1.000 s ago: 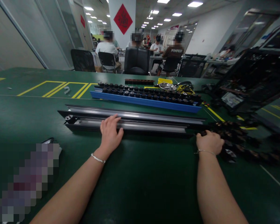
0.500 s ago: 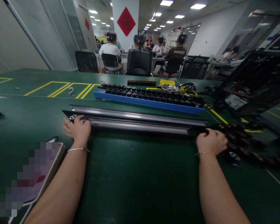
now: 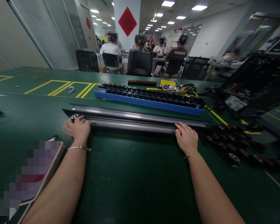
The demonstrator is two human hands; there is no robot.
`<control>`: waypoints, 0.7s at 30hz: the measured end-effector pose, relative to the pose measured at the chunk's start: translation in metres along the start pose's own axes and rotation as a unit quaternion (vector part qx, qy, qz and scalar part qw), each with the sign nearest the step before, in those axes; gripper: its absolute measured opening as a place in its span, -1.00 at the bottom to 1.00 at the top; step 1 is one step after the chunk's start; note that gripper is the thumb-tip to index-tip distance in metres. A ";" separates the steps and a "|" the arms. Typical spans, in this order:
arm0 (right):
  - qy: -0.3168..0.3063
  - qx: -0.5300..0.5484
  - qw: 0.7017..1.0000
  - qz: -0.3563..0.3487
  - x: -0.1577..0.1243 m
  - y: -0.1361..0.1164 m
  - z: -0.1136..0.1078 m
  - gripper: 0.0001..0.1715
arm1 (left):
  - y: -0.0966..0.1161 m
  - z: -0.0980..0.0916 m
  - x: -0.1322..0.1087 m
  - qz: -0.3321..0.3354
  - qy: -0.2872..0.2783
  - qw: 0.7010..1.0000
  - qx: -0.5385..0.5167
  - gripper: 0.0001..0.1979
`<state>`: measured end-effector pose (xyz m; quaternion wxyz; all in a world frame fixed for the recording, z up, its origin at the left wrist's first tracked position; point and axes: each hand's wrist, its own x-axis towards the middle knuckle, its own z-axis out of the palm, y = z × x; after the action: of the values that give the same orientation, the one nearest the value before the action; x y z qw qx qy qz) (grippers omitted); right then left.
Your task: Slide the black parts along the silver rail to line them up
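Note:
Two long silvery metal rails with dark edges lie side by side across the green table. My left hand (image 3: 78, 129) is closed at the left end of the nearer rail (image 3: 130, 127), its fingers round a small black-and-white part (image 3: 74, 117); how far the part sits in the rail is hidden. Near the other end of the same rail, my right hand (image 3: 187, 137) has its fingers curled over the edge, gripping it. Just beyond is the farther rail (image 3: 130, 114), touched by neither hand as far as I can see.
Behind the rails stands a long blue tray (image 3: 149, 104) with rows of black parts. More black parts (image 3: 238, 143) are heaped at right, near a black rack (image 3: 245, 84). A phone (image 3: 39, 174) lies beside my left forearm. Several people sit at tables farther off.
My right hand has moved left, from beside the black parts at the rail's end onto the nearer rail. My left hand has stayed at the left end.

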<state>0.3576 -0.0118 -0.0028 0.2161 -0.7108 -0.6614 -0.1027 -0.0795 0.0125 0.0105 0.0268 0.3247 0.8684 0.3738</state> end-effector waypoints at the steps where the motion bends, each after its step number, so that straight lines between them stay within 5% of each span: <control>1: -0.003 0.001 1.000 0.001 0.000 0.001 -0.001 -0.52 | 0.001 0.000 0.000 0.001 0.002 1.000 -0.001 -0.55; 21: 0.007 0.010 1.000 0.005 0.001 0.003 0.002 -0.53 | -0.001 0.004 -0.002 0.012 0.024 1.000 -0.010 -0.63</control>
<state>0.3602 -0.0103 -0.0044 0.2288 -0.7108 -0.6576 -0.1003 -0.0776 0.0135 0.0070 0.0047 0.3260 0.8608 0.3909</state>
